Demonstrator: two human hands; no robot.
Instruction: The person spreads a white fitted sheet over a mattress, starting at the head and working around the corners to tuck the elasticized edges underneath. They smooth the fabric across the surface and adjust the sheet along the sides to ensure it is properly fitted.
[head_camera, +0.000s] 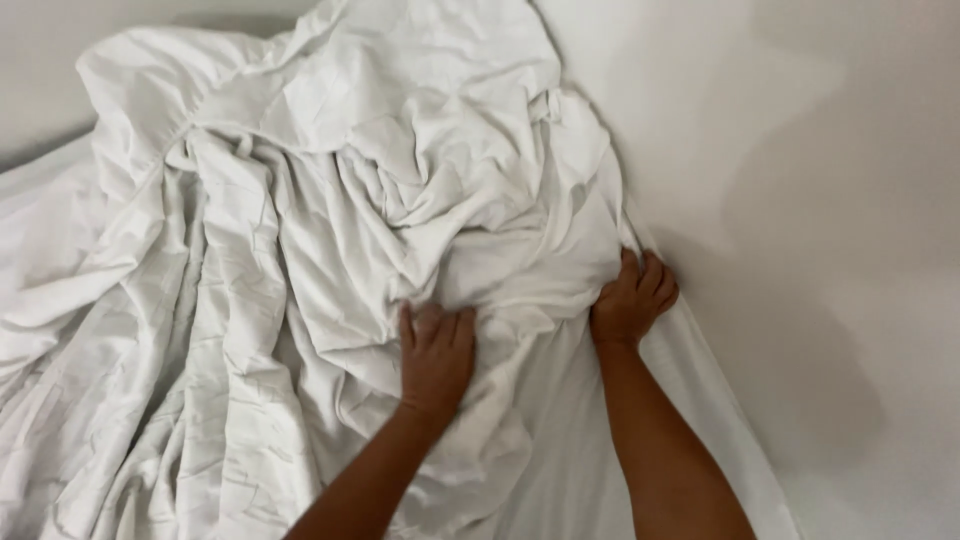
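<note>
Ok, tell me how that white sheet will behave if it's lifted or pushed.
The white sheet is probably floppy: it lies in deep, loose folds. Pushed, it would likely bunch rather than slide whole, as it gathers where the left hand and right hand press. It looks thin and light.

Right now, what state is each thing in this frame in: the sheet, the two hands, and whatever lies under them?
White sheet: crumpled and bunched in a heap, deep folds, not spread flat.
Left hand: palm down on the sheet, fingers curled into the fabric; whether the grip is closed is unclear.
Right hand: at the sheet's right edge beside the wall, fingers curled into the cloth.
Smoother white surface: flatter, partly covered by the heap.
Wall: plain, pale, with soft shadows.
</note>
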